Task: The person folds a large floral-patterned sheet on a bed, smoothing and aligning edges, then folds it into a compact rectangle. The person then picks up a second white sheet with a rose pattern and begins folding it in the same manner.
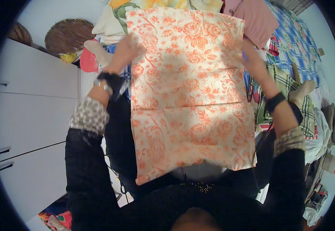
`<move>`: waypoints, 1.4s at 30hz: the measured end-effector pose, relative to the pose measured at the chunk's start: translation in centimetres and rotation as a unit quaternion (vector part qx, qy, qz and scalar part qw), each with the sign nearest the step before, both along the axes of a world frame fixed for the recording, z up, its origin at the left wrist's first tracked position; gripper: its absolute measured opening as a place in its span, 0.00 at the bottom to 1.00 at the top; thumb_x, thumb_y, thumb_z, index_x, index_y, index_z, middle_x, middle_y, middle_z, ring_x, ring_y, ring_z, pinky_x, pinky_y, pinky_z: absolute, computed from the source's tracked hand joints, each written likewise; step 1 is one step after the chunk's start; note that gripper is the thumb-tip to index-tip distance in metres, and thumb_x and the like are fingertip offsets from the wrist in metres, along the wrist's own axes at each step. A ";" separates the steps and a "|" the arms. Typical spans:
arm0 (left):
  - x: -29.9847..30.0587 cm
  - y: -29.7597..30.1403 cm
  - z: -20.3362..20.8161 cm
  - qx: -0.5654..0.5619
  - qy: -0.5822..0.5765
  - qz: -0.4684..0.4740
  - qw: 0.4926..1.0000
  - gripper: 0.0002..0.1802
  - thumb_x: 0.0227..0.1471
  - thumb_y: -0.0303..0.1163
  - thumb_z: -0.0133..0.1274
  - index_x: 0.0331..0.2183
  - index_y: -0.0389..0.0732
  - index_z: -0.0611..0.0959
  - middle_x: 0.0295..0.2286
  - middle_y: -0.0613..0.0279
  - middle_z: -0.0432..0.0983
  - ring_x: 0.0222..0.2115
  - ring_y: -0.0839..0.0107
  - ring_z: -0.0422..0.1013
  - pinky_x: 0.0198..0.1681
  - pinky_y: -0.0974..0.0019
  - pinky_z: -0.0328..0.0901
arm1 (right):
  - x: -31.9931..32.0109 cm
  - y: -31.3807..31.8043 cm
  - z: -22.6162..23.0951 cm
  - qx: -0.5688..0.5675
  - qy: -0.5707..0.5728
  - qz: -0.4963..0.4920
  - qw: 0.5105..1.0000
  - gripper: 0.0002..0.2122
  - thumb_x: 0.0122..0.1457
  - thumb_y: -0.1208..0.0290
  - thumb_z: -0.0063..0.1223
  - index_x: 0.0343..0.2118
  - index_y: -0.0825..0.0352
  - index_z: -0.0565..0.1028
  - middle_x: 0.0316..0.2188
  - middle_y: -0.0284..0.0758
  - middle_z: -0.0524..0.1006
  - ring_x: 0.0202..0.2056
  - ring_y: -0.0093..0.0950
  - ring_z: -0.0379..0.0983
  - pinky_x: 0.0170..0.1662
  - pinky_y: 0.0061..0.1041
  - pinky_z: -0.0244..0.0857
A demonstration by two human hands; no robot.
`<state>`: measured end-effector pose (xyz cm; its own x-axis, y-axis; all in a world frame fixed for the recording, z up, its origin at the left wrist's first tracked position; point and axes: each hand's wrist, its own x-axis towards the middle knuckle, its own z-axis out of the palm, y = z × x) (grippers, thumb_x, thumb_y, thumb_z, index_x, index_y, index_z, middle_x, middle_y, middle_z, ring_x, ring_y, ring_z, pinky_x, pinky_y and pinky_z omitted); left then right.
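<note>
A cream cloth with orange floral print (192, 82) lies spread over my lap and the bed, creased crosswise in places. Its near edge sags unevenly close to my body, and layered edges show along its right side. My left hand (129, 52) is at the cloth's upper left edge, its fingers overlapping the print. Opposite it, my right hand (242, 52) is at the upper right edge. Motion smears the fingers of both hands, so whether they grip the fabric cannot be made out.
Folded textiles (204, 4) and a dusty pink cloth (254, 23) lie beyond the floral one. A blue patterned bedcover (294, 34) spreads at far right, with a green checked cloth (281, 82) nearer. White cabinets (36, 104) stand left, below a round woven mat (69, 36).
</note>
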<state>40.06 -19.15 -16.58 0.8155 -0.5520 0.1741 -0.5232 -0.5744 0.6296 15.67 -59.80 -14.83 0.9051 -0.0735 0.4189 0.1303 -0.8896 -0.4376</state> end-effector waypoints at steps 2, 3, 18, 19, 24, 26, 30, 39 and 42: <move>-6.0 0.9 -1.4 0.114 0.139 -0.168 0.969 0.37 0.50 0.42 0.61 0.58 0.40 0.69 0.56 0.52 0.67 0.56 0.59 0.64 0.59 0.59 0.59 | -5.6 4.3 -2.3 0.052 0.224 0.116 0.966 0.25 0.59 0.59 0.54 0.57 0.65 0.68 0.58 0.45 0.67 0.57 0.42 0.64 0.61 0.37 0.56; -9.7 2.3 -1.8 0.116 0.133 -0.262 0.949 0.35 0.50 0.44 0.61 0.57 0.40 0.71 0.56 0.51 0.66 0.58 0.59 0.62 0.61 0.58 0.56 | -8.2 7.2 -4.0 0.117 0.281 0.102 0.947 0.29 0.55 0.58 0.56 0.59 0.65 0.66 0.58 0.47 0.66 0.59 0.44 0.61 0.62 0.38 0.55; -36.7 11.9 1.4 0.409 0.133 -0.422 0.798 0.34 0.45 0.53 0.58 0.49 0.42 0.78 0.45 0.53 0.74 0.47 0.54 0.71 0.47 0.52 0.66 | -26.2 20.6 -3.4 -0.096 0.493 0.136 0.854 0.37 0.44 0.52 0.63 0.58 0.64 0.66 0.56 0.44 0.65 0.59 0.44 0.61 0.58 0.41 0.61; -37.2 12.0 1.6 0.461 0.132 -0.426 0.767 0.34 0.44 0.54 0.59 0.49 0.42 0.78 0.45 0.53 0.75 0.46 0.54 0.72 0.47 0.52 0.66 | -27.8 21.6 -3.3 -0.113 0.485 0.138 0.856 0.38 0.44 0.53 0.64 0.58 0.64 0.65 0.56 0.44 0.65 0.59 0.44 0.60 0.58 0.41 0.61; -37.3 10.7 0.9 0.544 0.257 -0.366 0.710 0.32 0.40 0.54 0.62 0.45 0.45 0.83 0.43 0.55 0.79 0.44 0.54 0.74 0.44 0.54 0.68 | -30.2 22.6 -1.8 -0.151 0.494 0.116 0.849 0.33 0.46 0.53 0.60 0.56 0.62 0.68 0.54 0.42 0.68 0.54 0.42 0.66 0.52 0.42 0.66; -36.2 9.8 -0.7 0.493 0.232 -0.366 0.755 0.31 0.41 0.54 0.61 0.45 0.47 0.83 0.44 0.56 0.78 0.45 0.54 0.73 0.46 0.55 0.67 | -29.0 21.4 -0.9 -0.120 0.530 0.142 0.827 0.26 0.50 0.53 0.56 0.51 0.62 0.71 0.49 0.41 0.72 0.50 0.42 0.69 0.50 0.42 0.67; -33.8 7.3 -4.8 0.275 0.109 -0.293 0.909 0.31 0.51 0.49 0.55 0.53 0.43 0.75 0.48 0.51 0.75 0.49 0.52 0.70 0.51 0.56 0.64 | -25.7 21.4 -1.7 -0.052 0.299 0.031 0.952 0.17 0.58 0.55 0.47 0.45 0.61 0.75 0.44 0.42 0.76 0.49 0.42 0.71 0.49 0.41 0.67; -33.6 4.3 -9.0 0.271 -0.074 -0.080 0.956 0.39 0.55 0.55 0.49 0.63 0.46 0.61 0.64 0.52 0.50 0.65 0.54 0.47 0.62 0.36 0.42 | -19.2 24.0 -11.2 -0.156 0.130 -0.062 0.977 0.25 0.62 0.52 0.46 0.58 0.60 0.68 0.61 0.43 0.62 0.63 0.39 0.54 0.64 0.52 0.44; -31.9 5.7 -11.0 0.271 -0.093 -0.005 0.958 0.41 0.56 0.57 0.47 0.64 0.48 0.60 0.65 0.54 0.46 0.66 0.56 0.43 0.62 0.33 0.37 | -21.1 16.8 -12.1 -0.189 0.144 -0.138 0.962 0.27 0.63 0.50 0.43 0.61 0.59 0.64 0.64 0.43 0.57 0.65 0.39 0.51 0.64 0.55 0.40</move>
<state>8.18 -13.42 -27.57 0.7922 -0.6103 0.0004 -0.6047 -0.7849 0.1354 -5.46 -42.98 -26.93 0.9555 -0.2194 0.1973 -0.2118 -0.9755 -0.0595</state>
